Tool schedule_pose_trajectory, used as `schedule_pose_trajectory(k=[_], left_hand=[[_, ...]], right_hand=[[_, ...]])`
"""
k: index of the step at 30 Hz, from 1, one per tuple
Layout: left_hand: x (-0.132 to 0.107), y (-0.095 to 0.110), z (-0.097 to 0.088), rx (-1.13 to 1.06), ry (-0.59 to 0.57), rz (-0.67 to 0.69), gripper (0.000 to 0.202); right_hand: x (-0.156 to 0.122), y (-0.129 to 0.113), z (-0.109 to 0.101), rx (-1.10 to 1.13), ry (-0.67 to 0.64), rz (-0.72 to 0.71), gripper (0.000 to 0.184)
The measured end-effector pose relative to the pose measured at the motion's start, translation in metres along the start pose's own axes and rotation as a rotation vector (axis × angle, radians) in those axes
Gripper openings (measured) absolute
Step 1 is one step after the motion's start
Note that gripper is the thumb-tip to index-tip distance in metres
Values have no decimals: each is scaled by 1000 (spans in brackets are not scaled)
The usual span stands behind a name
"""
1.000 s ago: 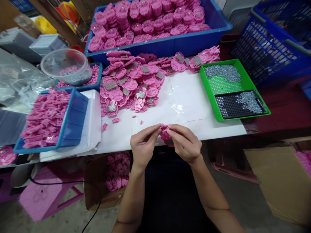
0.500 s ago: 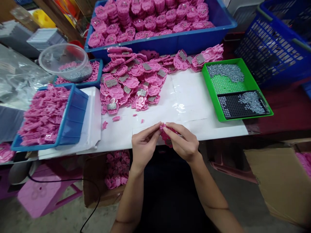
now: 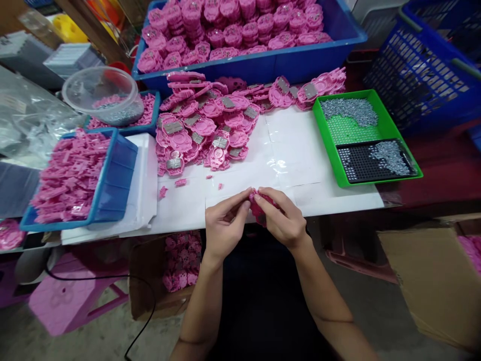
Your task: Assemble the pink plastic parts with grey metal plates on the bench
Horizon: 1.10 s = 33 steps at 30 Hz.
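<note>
Holding a pink plastic piece [image 3: 260, 211] in both hands at the near edge of a white tabletop [image 3: 296, 150].

Facing a heap of pink shells [image 3: 210, 125] with metal plates at the middle of the tabletop, a big blue bin [image 3: 263, 67] of stacked pink parts behind it, a green tray [image 3: 349, 133] of small grey screws to the right, a smaller blue bin [image 3: 114, 178] heaped with pink bits to the left, and a clear bowl [image 3: 101, 95] beyond that. Sitting beside a blue basket [image 3: 421, 75] at far right, with a cardboard box [image 3: 432, 281] on the floor below. Gripping the piece's right side with the closed fingers of the right hand [image 3: 283, 220], pinching its upper left edge between thumb and forefinger of the left hand [image 3: 223, 228]. Holding it just over the tabletop's front edge, between the two hands, well apart from the heap.
</note>
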<state>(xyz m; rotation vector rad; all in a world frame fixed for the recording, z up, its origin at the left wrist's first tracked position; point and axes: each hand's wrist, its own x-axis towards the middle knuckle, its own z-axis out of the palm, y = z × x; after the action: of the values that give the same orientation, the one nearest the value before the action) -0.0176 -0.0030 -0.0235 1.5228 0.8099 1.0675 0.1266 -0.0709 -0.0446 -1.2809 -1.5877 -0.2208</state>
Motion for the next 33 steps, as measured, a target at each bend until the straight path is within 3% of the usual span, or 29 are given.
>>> schedule_pose_trajectory(k=[12,16,20,24,29,33], left_hand=[[-6,14,9,66,91,101,19],[-15,19,15,92,145,127,36],[-21,24,21,201,168,268,47],[-21,27,22,296,198,491,53],[-19,26,22,236,175,646,55],[-18,21,25,157,167,633,53]], right_hand=[[-2,0,3,84,103,-14,59],[0,-3,1,133,155,-1,54],[4,-10,-7,249,203,159,54],[12,-21,-19,375,79,352,42],[18,-33,-31,506,45,386,31],[17,-37,-26,450,72,393,20]])
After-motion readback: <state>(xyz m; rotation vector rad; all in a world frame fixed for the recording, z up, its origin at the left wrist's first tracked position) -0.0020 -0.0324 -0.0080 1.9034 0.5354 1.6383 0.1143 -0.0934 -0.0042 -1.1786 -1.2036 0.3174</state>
